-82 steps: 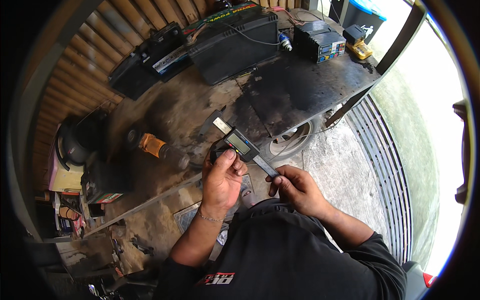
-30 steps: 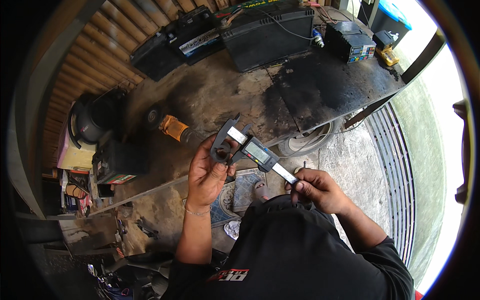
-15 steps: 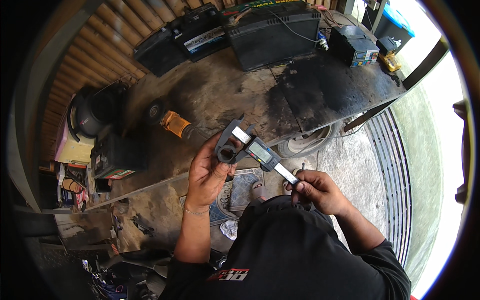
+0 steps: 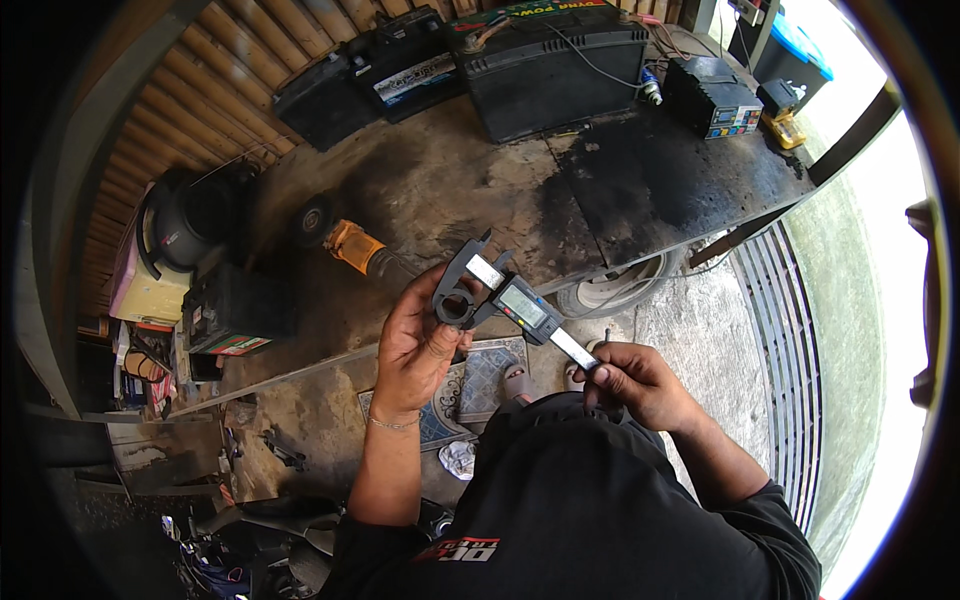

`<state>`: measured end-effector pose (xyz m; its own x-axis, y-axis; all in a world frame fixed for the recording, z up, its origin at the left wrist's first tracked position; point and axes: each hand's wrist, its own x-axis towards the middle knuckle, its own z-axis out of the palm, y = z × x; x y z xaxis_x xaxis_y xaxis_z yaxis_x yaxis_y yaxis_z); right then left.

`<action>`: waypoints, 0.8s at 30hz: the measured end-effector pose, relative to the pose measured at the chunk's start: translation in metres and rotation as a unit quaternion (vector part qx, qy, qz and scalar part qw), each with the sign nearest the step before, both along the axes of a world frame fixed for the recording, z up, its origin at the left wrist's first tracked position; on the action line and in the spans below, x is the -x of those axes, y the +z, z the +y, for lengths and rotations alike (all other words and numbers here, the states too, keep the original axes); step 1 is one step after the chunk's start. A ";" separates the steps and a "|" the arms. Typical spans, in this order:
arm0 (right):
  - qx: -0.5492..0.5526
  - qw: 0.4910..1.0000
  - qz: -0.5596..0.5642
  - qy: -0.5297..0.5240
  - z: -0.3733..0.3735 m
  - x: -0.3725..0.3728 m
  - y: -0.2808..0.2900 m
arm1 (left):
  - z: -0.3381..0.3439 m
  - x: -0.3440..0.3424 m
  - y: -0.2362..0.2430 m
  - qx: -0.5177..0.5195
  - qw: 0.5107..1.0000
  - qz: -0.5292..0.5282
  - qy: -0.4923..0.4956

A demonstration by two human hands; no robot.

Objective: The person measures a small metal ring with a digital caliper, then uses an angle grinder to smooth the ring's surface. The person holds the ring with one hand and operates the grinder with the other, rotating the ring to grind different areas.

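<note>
A dark metal ring [image 4: 456, 297] sits between the jaws of a black digital caliper [image 4: 525, 308], which has a small display. My left hand [image 4: 420, 340] is closed on the ring, thumb pressed to its lower part and fingers curled behind it, partly hidden. The beam's lower right end is pinched by my right hand [image 4: 630, 385]. Beyond my left hand, an orange and dark tool [image 4: 352, 246] with a round dark end lies on the stained wooden workbench [image 4: 500, 180].
Black batteries [image 4: 550, 80], a charger box [image 4: 712, 98] and a spray can [image 4: 650, 85] stand along the back. A black round container [image 4: 195, 215] is at left. A wheel [image 4: 610, 290] is under the bench; a mat [image 4: 490, 380] and motorcycle [image 4: 260, 540] are below.
Since the oldest frame, the ring has come into view in the caliper jaws and my left hand has shifted from the display body to the ring. The last half second shows little movement.
</note>
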<state>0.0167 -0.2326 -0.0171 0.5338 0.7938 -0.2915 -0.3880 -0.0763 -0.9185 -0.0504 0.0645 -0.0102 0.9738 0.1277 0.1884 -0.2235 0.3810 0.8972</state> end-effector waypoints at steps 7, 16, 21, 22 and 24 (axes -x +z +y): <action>0.007 1.000 -0.004 -0.005 0.001 0.001 0.000 | 0.001 0.000 -0.002 0.001 1.000 -0.008 -0.004; 0.002 1.000 -0.003 -0.012 0.000 0.001 -0.001 | 0.006 -0.002 -0.002 0.067 0.996 -0.017 -0.048; -0.005 1.000 0.001 -0.010 0.000 0.000 0.000 | 0.005 -0.004 -0.003 0.069 0.996 -0.020 -0.046; 0.004 1.000 0.002 -0.010 0.000 0.000 0.000 | 0.005 -0.004 -0.003 0.065 0.997 -0.023 -0.042; -0.007 1.000 0.004 -0.010 0.000 -0.001 0.000 | 0.005 -0.005 -0.003 0.059 0.997 -0.028 -0.038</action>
<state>0.0174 -0.2324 -0.0167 0.5476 0.7867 -0.2850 -0.3970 -0.0556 -0.9161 -0.0453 0.0691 -0.0134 0.9700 0.0791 0.2298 -0.2380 0.5012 0.8319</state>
